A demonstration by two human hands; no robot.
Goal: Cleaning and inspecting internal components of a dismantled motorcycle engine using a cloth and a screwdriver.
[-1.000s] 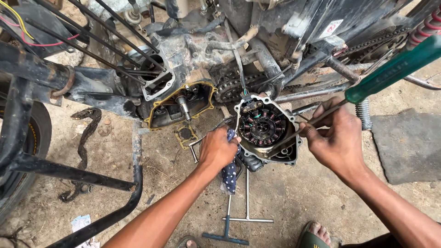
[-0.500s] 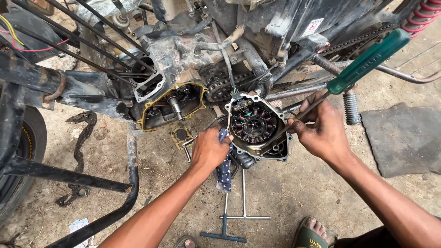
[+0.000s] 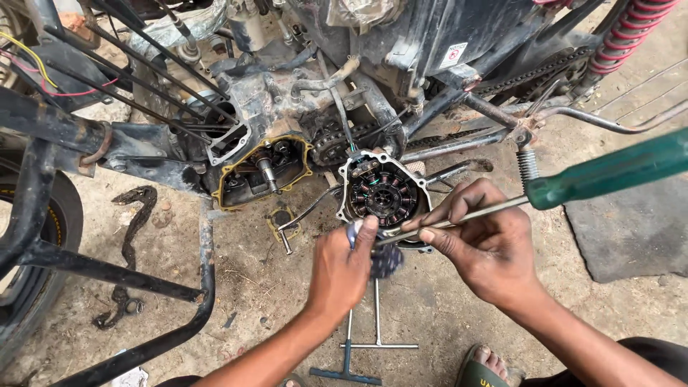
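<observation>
My left hand grips the lower edge of a round engine side cover with copper stator coils inside, a dark blue rag bunched under the fingers. My right hand pinches the metal shaft of a long screwdriver with a green handle; its tip rests at the cover's lower rim. Left of the cover the motorcycle engine's open case shows a yellowish gasket edge and a shaft inside.
The motorcycle frame and chain fill the top. A black crash-guard tube and tyre are at the left. Two T-handle wrenches lie on the dirt below my hands. A dark mat lies right. My sandalled foot is bottom right.
The view has tilted down and closer. My right hand slid along the screwdriver shaft toward the cover, and the green handle swung lower to the right. My left hand stays on the cover.
</observation>
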